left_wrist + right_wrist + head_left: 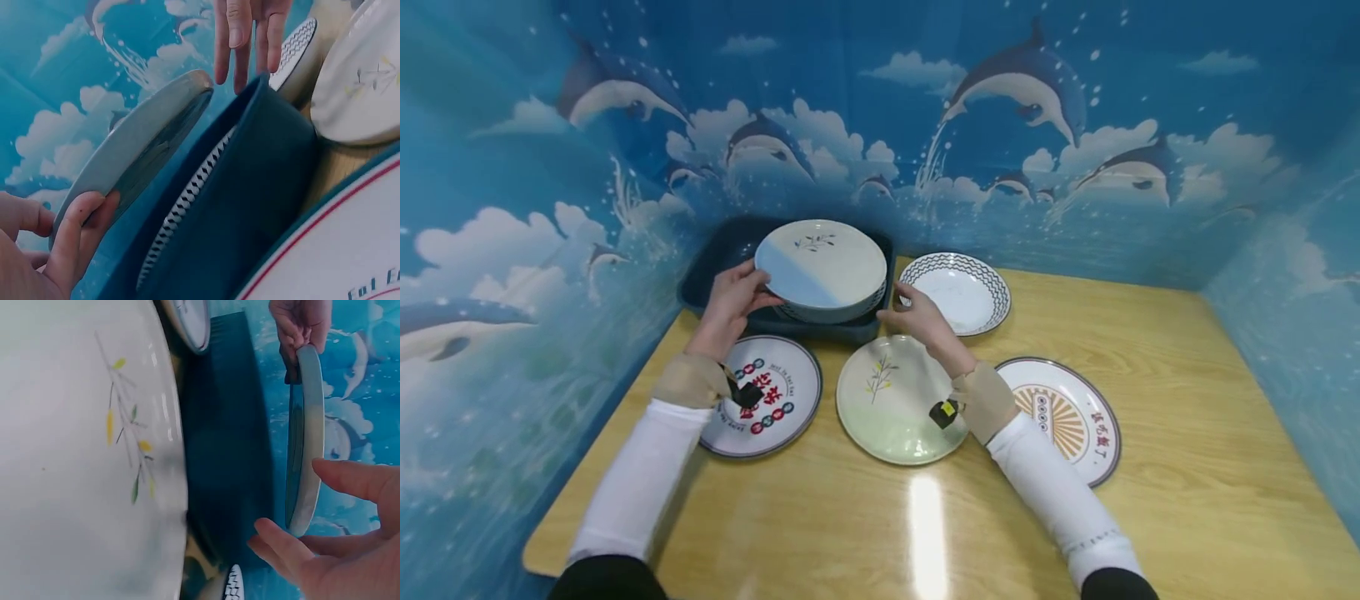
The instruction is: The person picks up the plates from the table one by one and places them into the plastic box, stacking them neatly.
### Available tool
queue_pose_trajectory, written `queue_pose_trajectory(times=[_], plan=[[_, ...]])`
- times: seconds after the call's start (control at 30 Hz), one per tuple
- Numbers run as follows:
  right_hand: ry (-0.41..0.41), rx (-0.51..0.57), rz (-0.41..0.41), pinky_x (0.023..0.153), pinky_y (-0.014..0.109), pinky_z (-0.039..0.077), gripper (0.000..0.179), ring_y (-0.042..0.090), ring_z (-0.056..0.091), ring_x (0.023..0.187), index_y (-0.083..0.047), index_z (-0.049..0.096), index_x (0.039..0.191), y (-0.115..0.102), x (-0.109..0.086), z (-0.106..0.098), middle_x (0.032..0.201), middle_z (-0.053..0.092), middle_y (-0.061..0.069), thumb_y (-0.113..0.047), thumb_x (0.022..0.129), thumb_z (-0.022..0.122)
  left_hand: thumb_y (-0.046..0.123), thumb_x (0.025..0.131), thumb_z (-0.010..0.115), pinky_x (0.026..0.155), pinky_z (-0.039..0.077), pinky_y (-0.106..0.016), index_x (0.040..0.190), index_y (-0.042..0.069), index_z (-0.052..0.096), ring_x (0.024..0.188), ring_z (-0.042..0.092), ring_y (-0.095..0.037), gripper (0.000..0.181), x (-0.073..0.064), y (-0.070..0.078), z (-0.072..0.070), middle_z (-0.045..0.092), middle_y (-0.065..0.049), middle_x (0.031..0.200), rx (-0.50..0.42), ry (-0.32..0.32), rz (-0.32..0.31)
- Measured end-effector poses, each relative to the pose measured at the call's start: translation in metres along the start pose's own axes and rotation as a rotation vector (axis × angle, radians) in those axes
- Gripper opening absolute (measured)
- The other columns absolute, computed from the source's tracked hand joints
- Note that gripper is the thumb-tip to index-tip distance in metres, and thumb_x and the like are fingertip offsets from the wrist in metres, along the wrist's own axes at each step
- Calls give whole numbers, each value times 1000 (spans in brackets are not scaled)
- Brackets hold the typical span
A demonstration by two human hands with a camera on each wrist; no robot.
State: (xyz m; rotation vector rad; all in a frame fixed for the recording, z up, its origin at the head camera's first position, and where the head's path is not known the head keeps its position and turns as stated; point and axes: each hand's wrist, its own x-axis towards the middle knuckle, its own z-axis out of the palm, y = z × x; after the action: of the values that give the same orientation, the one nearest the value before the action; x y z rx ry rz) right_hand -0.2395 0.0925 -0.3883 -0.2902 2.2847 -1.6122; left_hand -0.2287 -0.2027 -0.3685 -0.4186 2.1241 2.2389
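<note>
My left hand (733,302) pinches the left rim of a blue-and-cream plate (842,267) with a leaf sprig on it. In the left wrist view the plate (131,144) is raised over a dark tub (275,150), thumb on top and fingers below. A bowl with a black-and-white patterned edge (187,200) shows inside the tub, beneath the plate. Beside the plate's right edge is my right hand (925,321), its fingers spread and apart from the rim in the left wrist view. The right wrist view has its thumb overlapping the plate's edge.
A wavy-rimmed bowl (958,296) stands right of the tub. In front lie a plate with red lettering (790,383), a pale green plate (887,433) and a sunburst plate (1093,408) on the wooden table (1187,433). A dolphin-printed backdrop (865,83) rises behind.
</note>
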Motion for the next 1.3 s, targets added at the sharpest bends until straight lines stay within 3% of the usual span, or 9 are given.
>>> queue_pose_trajectory(times=[0.23, 0.33, 0.47, 0.67, 0.9, 1.13, 1.3], plan=[[4, 25, -3, 121, 48, 29, 74, 36, 24, 152, -7, 23, 161, 10, 14, 9, 165, 24, 18, -9, 99, 64, 11, 105, 47, 96, 56, -37, 157, 11, 38, 71, 65, -5, 53, 13, -9, -3, 55, -16, 135, 78, -19, -48], [6, 55, -3, 119, 49, 34, 75, 35, 26, 151, -6, 23, 161, 11, 19, 11, 162, 30, 20, -5, 98, 64, 12, 105, 46, 99, 55, -38, 158, 11, 35, 71, 64, -5, 54, 17, -8, -4, 52, -19, 140, 109, -33, -70], [14, 80, 1, 112, 48, 43, 76, 36, 35, 146, -4, 23, 160, 10, 21, 13, 157, 38, 22, 0, 96, 64, 11, 105, 45, 95, 57, -33, 159, 9, 32, 71, 64, -4, 55, 23, -7, -5, 51, -20, 142, 138, -46, -105], [19, 62, 52, 115, 48, 40, 79, 35, 32, 149, -4, 19, 161, 12, 22, 15, 162, 31, 21, -4, 97, 66, 11, 105, 45, 86, 59, -26, 158, 8, 33, 73, 64, -4, 55, 28, -10, -7, 54, -15, 131, 160, -44, -137], [30, 66, 70, 116, 48, 39, 79, 34, 33, 148, -5, 22, 161, 12, 22, 17, 160, 34, 20, -3, 96, 67, 9, 105, 43, 78, 59, -20, 160, 7, 28, 71, 66, -2, 57, 32, -14, -11, 53, -13, 123, 190, -65, -146], [38, 67, 67, 117, 47, 37, 80, 34, 31, 149, -6, 20, 162, 13, 24, 14, 160, 34, 20, -3, 97, 66, 14, 108, 43, 77, 59, -19, 162, 4, 15, 67, 68, 0, 61, 36, -12, -13, 47, -26, 148, 317, -148, -162], [36, 68, 58, 116, 47, 39, 79, 34, 32, 149, -6, 20, 161, 13, 24, 14, 161, 33, 21, -3, 97, 66, 14, 108, 43, 78, 59, -21, 158, -2, 26, 65, 67, 0, 55, 37, -10, -15, 49, -28, 146, 473, -174, -114]])
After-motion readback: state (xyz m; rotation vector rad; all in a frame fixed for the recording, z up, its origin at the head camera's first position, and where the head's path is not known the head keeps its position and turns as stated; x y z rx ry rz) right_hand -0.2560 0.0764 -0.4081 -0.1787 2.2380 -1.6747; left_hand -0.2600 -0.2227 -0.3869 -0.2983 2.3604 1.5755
